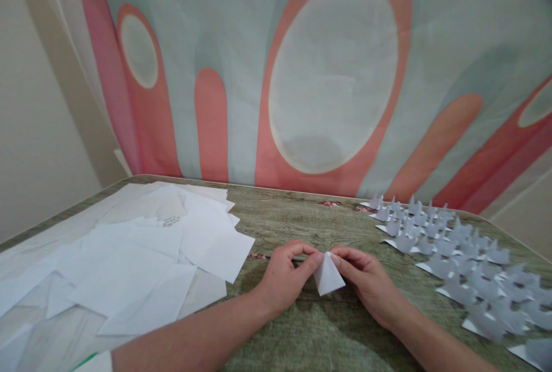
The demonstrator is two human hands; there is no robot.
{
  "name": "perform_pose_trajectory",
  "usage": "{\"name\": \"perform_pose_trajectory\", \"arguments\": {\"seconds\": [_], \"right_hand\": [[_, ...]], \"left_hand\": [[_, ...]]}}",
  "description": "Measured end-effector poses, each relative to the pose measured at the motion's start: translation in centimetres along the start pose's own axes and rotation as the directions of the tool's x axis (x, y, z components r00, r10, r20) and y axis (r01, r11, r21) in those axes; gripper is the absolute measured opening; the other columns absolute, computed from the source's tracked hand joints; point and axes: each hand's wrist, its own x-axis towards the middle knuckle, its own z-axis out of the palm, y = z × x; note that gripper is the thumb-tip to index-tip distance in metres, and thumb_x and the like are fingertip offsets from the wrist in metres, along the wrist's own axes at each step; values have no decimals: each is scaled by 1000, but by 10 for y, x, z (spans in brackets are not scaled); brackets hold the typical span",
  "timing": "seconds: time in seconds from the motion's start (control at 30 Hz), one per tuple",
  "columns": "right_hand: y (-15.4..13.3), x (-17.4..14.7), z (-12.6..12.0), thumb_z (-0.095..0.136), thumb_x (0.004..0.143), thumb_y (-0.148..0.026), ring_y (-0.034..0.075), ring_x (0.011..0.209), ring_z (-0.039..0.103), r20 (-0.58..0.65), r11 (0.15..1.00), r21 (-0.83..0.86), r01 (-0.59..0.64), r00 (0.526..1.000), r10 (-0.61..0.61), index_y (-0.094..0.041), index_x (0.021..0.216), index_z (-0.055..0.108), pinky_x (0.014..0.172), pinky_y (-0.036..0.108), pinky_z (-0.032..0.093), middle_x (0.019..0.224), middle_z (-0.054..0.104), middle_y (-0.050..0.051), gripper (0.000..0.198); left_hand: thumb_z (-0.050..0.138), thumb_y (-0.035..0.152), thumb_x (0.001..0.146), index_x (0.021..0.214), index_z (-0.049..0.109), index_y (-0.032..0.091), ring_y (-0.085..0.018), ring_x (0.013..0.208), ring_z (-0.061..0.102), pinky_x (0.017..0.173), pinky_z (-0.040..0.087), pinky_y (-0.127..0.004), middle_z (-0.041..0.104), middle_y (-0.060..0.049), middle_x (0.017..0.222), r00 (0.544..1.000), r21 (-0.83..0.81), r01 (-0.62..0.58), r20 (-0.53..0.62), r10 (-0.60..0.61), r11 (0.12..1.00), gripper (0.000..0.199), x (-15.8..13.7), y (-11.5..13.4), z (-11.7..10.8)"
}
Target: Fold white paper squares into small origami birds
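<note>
A small folded piece of white paper [329, 277], shaped like a pointed triangle, is held up just above the table between both hands. My left hand [287, 273] pinches its left edge near the tip between thumb and fingers. On the other side, my right hand [361, 275] grips the upper right edge the same way. The paper's wider end points down toward me. Its back side and the far fingertips are hidden.
Loose white paper sheets [129, 257] lie in an overlapping pile on the left of the wood-grain table [284, 211]. Rows of folded white paper pieces [448, 245] with upright points stand on the right. A printed curtain [241, 27] hangs behind the table's far edge.
</note>
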Motion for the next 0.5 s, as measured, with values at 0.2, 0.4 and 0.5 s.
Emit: {"name": "perform_pose_trajectory", "arguments": {"seconds": [0.2,0.4,0.5], "right_hand": [[1,0,0,63,77,-35,9,61,45,16,1000,0,3,1000,-3,-17,81,68,57,20,35,65,56,-2,19],[-1,0,1,62,76,-38,10,61,46,13,995,-88,36,999,-35,-17,80,67,57,21,36,66,55,-2,22],[-4,-1,2,61,76,-40,11,63,47,20,986,-153,67,998,-64,-16,77,66,59,22,38,67,55,-1,25]], "left_hand": [[52,29,83,76,64,16,-15,75,57,70,41,-23,63,-1,76,1000,12,-2,-9,2,1000,19,-2,3,1],[52,27,83,79,61,17,-15,80,56,76,41,-25,63,-1,80,999,44,-21,-31,23,999,14,-4,7,1],[50,29,84,80,60,17,-16,81,56,77,41,-25,62,-2,81,999,54,-35,-39,37,998,16,-5,5,2]]}}
